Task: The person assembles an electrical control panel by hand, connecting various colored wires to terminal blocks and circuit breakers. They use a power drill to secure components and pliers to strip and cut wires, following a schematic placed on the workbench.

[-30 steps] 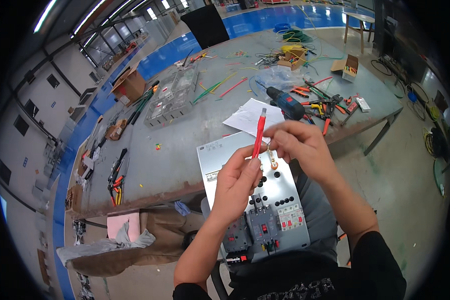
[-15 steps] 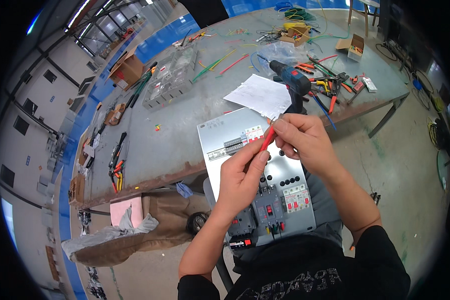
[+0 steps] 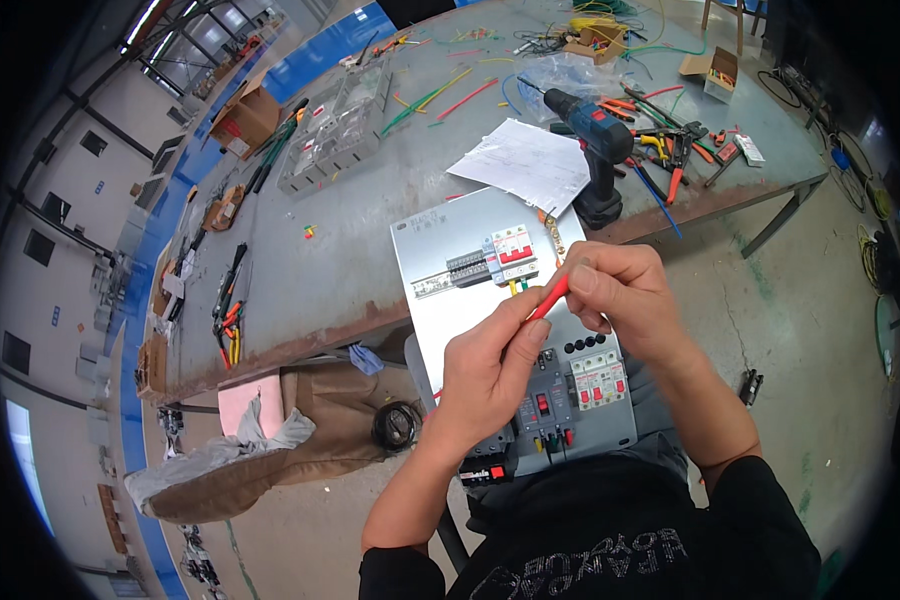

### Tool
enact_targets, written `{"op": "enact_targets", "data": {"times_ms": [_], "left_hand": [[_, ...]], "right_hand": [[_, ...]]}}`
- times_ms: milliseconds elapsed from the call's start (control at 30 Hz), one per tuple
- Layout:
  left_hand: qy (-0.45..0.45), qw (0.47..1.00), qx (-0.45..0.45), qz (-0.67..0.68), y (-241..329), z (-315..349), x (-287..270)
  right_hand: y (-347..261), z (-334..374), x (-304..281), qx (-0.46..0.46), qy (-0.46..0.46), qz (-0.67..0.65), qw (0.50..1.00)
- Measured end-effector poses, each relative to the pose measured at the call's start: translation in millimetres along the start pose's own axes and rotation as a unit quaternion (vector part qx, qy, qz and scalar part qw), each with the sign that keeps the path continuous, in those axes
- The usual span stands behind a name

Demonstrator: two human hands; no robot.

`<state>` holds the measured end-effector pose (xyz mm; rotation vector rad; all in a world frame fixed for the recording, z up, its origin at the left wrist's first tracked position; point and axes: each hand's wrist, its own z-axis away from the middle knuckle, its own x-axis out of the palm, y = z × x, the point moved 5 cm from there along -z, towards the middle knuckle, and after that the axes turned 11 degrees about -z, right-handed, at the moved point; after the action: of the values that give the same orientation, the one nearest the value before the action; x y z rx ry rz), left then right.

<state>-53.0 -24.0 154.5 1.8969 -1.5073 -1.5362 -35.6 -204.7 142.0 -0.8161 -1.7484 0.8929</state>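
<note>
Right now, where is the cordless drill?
In the head view the cordless drill stands on the grey workbench, upper right of centre, just right of the white paper sheet and beyond the right hand.

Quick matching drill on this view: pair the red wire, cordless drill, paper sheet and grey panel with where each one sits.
1 red wire
2 cordless drill
3 paper sheet
4 grey panel

a lying flat on the table beside the drill
b standing upright at the table edge
c pinched between both hands
d propped from lap to table edge

Pairs: 1-c, 2-b, 3-a, 4-d
</note>
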Motion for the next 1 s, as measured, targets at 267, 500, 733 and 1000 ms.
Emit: {"op": "enact_targets", "data": {"times_ms": [267, 500, 733, 1000], "left_hand": [[0.027, 0.970, 0.085, -0.227, 14.6, 2.8, -11.1], [0.049, 0.923, 0.147, -0.353, 22.3, 4.1, -23.6], [0.076, 0.898, 0.179, -0.395, 30.6, -1.7, -21.6], [0.100, 0.889, 0.185, -0.407, 32.6, -7.6, -22.3]], "right_hand": [[0.3, 10.4, -9.1, 0.097, 0.037, 0.070, 0.992], [-42.0, 13.9, 22.8, -0.249, -0.096, 0.517, 0.813], [-42.8, 6.4, 25.1, -0.314, -0.130, 0.581, 0.739], [-40.5, -2.3, 29.7, -0.332, -0.119, 0.577, 0.736]]}}
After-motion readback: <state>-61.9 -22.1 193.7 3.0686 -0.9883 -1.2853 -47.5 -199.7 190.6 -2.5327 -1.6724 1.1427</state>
